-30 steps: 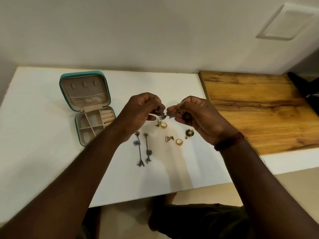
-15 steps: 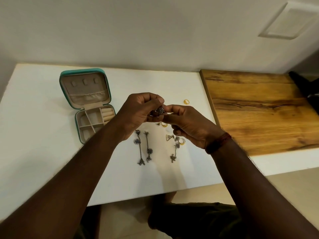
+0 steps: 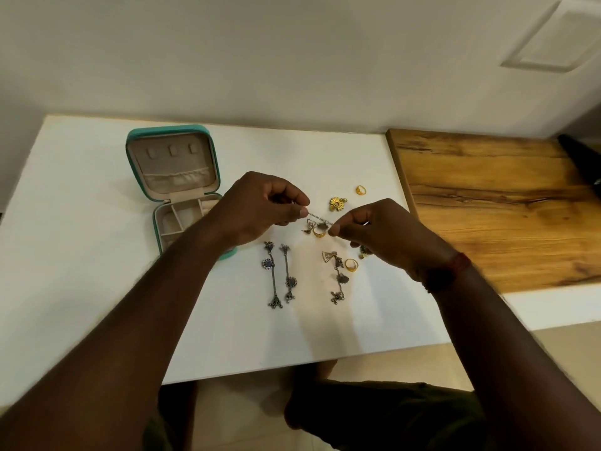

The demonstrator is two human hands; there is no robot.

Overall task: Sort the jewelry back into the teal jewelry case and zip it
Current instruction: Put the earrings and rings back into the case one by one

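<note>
The teal jewelry case (image 3: 172, 164) lies open at the left of the white table, its beige compartments partly behind my left forearm. My left hand (image 3: 260, 206) and my right hand (image 3: 380, 232) each pinch one end of a long silver dangle earring (image 3: 320, 221), stretched between them above the table. Two silver dangle earrings (image 3: 279, 275) lie side by side below my left hand. A third silver earring (image 3: 338, 278) lies beside a gold ring (image 3: 351, 264). Another gold ring (image 3: 319, 233) sits under the held earring. A gold flower piece (image 3: 337, 203) and a far gold ring (image 3: 361, 190) lie behind.
A wooden board (image 3: 504, 206) covers the right part of the table, its edge close to my right hand. The white wall runs along the back. The table's front edge is near my lap.
My hands have drawn apart, pulling the silver earring out straight between them. The right hand moved right and uncovered the gold flower piece and far ring.
</note>
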